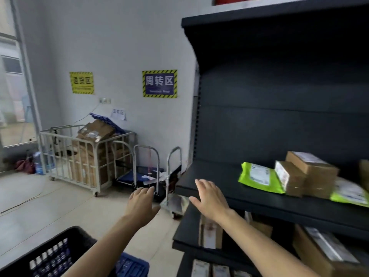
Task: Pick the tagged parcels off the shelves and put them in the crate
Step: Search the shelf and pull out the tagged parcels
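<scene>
At the front lip of the middle shelf (229, 193), the right hand (211, 198) is held flat and empty, fingers spread, palm down, just over the dark metal edge. The left hand (140, 206) is likewise spread and empty, out over the floor, clear of the shelving.

From the right hand, the nearest parcel is found at about two o'clock: a green mailer bag (259, 177), soft and glossy, lying flat with a white label on top, its long axis running roughly left to right along the shelf. Touching its right end, two brown cardboard boxes (305, 174) are stacked at an angle, stiff-cornered and matte. The right hand is judged the nearer by far, so the reach would be up and rightward.

A black slatted crate (54, 250) is seen at seven o'clock, low at the left.
</scene>
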A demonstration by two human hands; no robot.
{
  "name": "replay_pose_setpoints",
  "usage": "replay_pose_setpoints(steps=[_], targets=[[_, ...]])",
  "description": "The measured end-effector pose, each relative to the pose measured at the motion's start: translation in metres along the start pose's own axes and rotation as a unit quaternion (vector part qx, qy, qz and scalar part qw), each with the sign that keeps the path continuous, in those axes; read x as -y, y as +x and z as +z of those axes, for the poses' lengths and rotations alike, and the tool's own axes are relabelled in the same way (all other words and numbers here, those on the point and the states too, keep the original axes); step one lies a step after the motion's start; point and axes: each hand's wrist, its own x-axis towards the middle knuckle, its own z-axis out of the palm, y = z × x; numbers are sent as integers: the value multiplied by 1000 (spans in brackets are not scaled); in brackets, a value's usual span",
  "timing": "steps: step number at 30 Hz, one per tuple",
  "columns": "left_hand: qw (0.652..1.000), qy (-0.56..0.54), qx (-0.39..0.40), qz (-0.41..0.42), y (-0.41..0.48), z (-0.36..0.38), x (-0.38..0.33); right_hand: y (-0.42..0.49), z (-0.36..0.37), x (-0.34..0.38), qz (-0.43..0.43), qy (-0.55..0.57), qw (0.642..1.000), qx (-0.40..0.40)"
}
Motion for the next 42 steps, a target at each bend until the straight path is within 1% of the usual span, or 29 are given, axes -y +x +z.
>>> replay_pose_setpoints(steps=[4,8,14,19,24,31,37,42], targets=[[999,-21,1,31,14,7,-64,-27,-25,-66,46,-26,999,-12],[998,-34,7,58,22,14,-129,-55,-48,-126,91,-30,995,-7],[995,-47,11,90,28,28,-216,-93,-73,-202,130,-42,991,-16],[994,-59,9,97,33,39,-266,-112,-85,-250,155,-48,987,-20],[993,-57,21,99,48,45,-285,-112,-87,-274,176,-41,983,-40],[992,-80,33,93,90,62,-293,-83,-79,-289,208,-32,974,-85],[989,-117,47,81,142,78,-297,-43,-72,-294,242,-66,959,-132],[984,-149,85,54,182,96,-304,-16,-59,-297,280,-99,945,-139]])
